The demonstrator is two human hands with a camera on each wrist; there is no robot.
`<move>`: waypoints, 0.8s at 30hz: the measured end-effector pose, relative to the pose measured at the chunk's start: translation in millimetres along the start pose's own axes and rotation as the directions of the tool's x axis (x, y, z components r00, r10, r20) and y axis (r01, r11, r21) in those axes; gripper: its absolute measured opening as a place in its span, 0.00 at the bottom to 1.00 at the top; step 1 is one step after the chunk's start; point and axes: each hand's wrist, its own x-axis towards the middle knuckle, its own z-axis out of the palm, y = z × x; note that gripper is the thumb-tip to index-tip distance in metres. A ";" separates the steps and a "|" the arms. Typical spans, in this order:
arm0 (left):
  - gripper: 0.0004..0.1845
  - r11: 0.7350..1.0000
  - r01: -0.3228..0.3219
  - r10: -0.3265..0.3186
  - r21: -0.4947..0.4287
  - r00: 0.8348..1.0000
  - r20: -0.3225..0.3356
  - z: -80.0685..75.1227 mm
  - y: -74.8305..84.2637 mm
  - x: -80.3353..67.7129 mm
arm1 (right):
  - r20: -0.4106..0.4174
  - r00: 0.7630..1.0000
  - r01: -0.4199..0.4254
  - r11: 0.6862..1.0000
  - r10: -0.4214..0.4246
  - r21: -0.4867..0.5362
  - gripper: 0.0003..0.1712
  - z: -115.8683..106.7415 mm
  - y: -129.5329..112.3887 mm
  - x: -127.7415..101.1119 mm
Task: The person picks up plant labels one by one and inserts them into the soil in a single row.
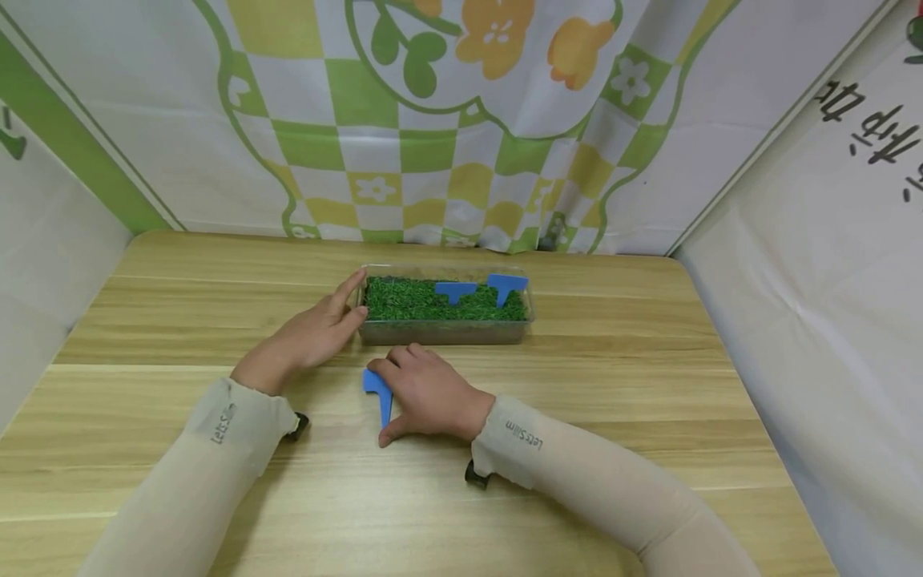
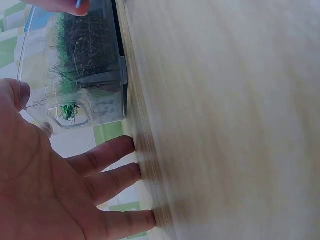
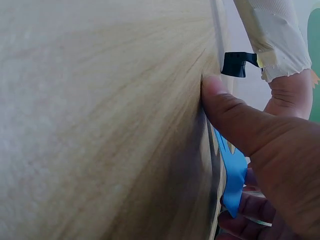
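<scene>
- Right hand (image 1: 433, 393): we see the grip curled over a flat blue T-shaped plant label (image 1: 379, 394) that lies on the wooden counter (image 1: 649, 385). The thumb tip presses the counter just beside the label's stem, and the fingers cover its head. We judge the label pinned but not lifted.
- Left hand (image 1: 317, 330): the grip is open, with straight fingers laid against the end wall of the clear tray (image 1: 447, 332), which sits just beyond the right hand's knuckles.
- Tray contents: green grass-like filling (image 1: 411, 300) over dark soil, with two more blue labels (image 1: 456, 291) standing upright in it toward the end farthest from the left hand.
- Risk 1: the label is thin and flat on a smooth surface; we judge it may slide away from the fingertips instead of rising.
- Risk 2: a hard push from the left hand could shift the light tray sideways, tipping the planted labels.
- Risk 3: bending the stem under the thumb could crease it.
</scene>
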 end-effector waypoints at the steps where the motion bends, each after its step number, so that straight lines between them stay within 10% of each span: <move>1: 0.35 1.000 0.001 -0.001 -0.001 1.000 0.001 0.1 -0.1 0.0 | 0.002 1.000 -0.001 1.000 0.001 0.006 0.60 0.2 0.6 0.0; 24: 0.34 1.000 0.005 -0.005 0.005 1.000 0.008 -0.3 1.3 -0.3 | 0.005 0.998 -0.066 0.985 0.066 0.162 0.27 -2.0 11.6 -0.2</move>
